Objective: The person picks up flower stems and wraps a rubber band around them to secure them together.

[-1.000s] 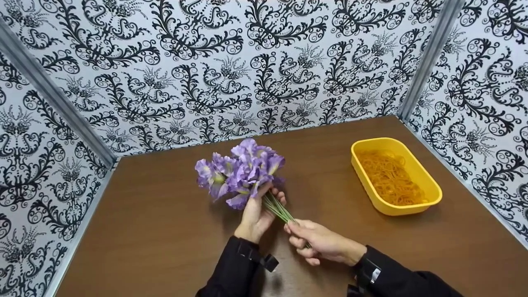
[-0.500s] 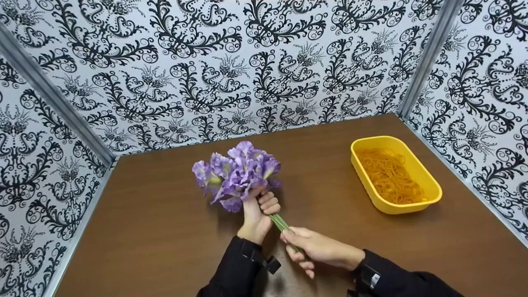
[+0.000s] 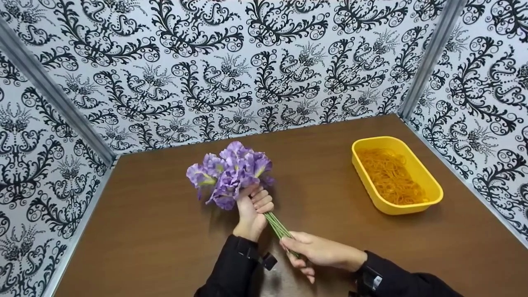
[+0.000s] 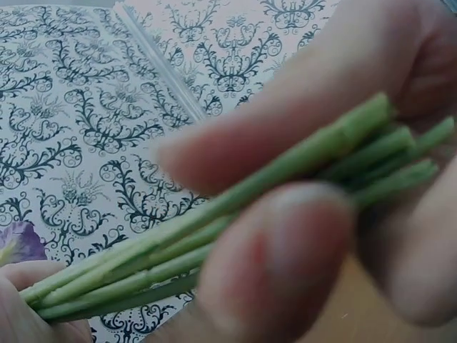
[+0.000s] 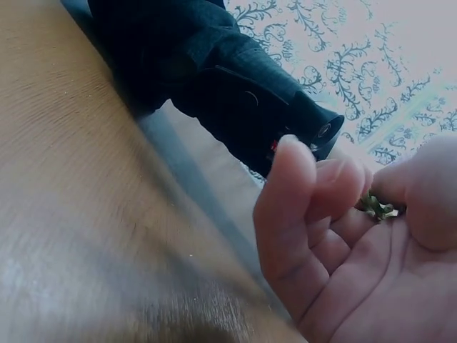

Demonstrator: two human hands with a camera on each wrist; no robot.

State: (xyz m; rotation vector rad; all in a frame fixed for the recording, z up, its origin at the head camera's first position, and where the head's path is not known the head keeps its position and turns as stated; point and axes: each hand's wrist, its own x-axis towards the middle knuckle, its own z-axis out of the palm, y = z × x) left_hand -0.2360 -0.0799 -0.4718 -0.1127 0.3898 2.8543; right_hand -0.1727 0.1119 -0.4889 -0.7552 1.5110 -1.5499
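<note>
- Since both hands are on it, the bunch of purple flowers (image 3: 230, 173) sits mid-frame in the head view, blooms up and tilted to the upper left, held above the counter (image 3: 156, 231).
- Left hand (image 3: 252, 210): grip closed around the stems (image 3: 277, 225) right under the blooms, fingers curled over them.
- Right hand (image 3: 317, 249): grip pinching the lower stem ends; the left wrist view shows fingers (image 4: 285, 236) clamped on the green stalks (image 4: 214, 236), and the right wrist view shows the cut tips (image 5: 377, 209) poking out between thumb and curled fingers.
- Handling, as a judgement: looks light; petals soft and crushable, likely artificial; stems thin, fairly stiff, several loose ones that could splay or slide against each other. Best hold is on the stems, near the blooms and near the ends, never on the petals.
- Surface: brown wood-look counter, smooth and flat.
- Right of frame: yellow tray (image 3: 431, 194) of orange rubber bands (image 3: 390, 177), well apart from the flowers.
- Room: black-and-white scroll-patterned walls (image 3: 206, 62) on three sides, metal strips at the corners.
</note>
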